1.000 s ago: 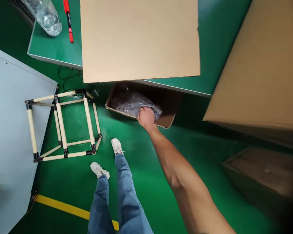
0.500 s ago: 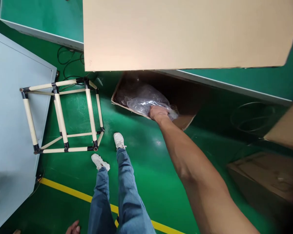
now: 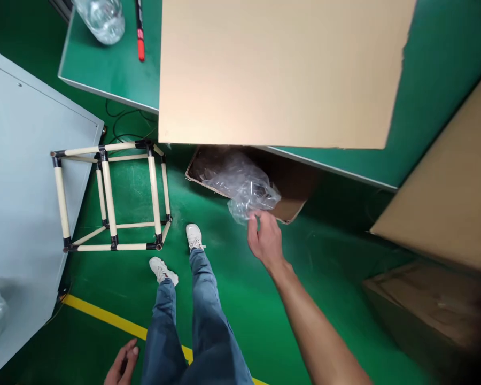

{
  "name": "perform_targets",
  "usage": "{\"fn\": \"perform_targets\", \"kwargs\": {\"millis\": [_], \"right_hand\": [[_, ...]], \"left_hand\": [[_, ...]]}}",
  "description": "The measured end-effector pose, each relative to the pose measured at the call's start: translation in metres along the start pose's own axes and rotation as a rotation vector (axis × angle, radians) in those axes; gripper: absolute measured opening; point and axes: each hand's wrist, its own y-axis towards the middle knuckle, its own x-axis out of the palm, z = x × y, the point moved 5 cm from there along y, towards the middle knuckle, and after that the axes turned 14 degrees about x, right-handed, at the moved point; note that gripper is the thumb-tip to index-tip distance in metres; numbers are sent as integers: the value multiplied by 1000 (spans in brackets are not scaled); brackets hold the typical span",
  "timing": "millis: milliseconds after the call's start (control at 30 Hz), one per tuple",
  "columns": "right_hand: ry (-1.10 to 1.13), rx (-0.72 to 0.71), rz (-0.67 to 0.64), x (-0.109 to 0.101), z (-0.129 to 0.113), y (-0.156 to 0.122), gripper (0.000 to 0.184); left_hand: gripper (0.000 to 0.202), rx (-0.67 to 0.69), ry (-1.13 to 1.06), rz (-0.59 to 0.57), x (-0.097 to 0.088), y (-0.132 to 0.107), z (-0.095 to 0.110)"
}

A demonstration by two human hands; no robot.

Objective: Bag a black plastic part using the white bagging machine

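Note:
My right hand [image 3: 265,238] pinches the edge of a clear plastic bag [image 3: 248,187]. Much of the bag lies inside an open cardboard box [image 3: 294,206] under the bench, and its near end is drawn out over the box's rim. My left hand [image 3: 123,362] hangs low at the bottom left beside my leg, fingers loosely curled and apart, with nothing in it. Above the open box, a large cardboard piece [image 3: 280,75] rests on the green-topped bench [image 3: 132,85] and hides part of it.
A frame of cream pipes with black joints [image 3: 111,200] stands on the floor to the left, near a pale grey panel [image 3: 28,176]. On the bench are a clear plastic bottle [image 3: 106,24] and a red-capped marker [image 3: 140,40]. Cardboard boxes [image 3: 449,187] stand at right.
My right hand has pulled the plastic bag toward me, out over the box's edge. My left hand has come further into view. The view has shifted, showing the bottle and marker.

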Motion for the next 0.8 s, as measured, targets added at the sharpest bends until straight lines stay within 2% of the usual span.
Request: {"fn": "perform_targets", "kwargs": {"millis": [67, 133, 233, 300, 400, 467, 533, 600, 700, 800], "right_hand": [[228, 242, 12, -13, -3, -31, 34], [408, 371, -37, -19, -16, -57, 33], [660, 384, -252, -16, -54, -86, 38], [744, 403, -435, -9, -83, -104, 42], [640, 384, -708, 1, -131, -135, 46], [567, 344, -884, 5, -163, -156, 44], [542, 299, -992, 7, -193, -173, 38], [528, 238, -960, 7, -219, -185, 35], [487, 113, -783, 5, -255, -200, 39], [403, -109, -713, 6, -300, -225, 44]], "left_hand": [[82, -35, -47, -53, 6, 1, 21], [87, -3, -83, -112, 13, -1, 57], [77, 192, -161, -37, 16, -11, 127], [73, 326, -305, -37, 19, -22, 173], [76, 497, -595, -83, 15, -42, 227], [76, 560, -740, -70, 1, -56, 249], [68, 587, -789, 89, -26, -71, 257], [59, 585, -797, 302, -60, -90, 251], [56, 562, -921, 486, -107, -119, 226], [58, 530, -1179, 612, -148, -140, 189]]}}
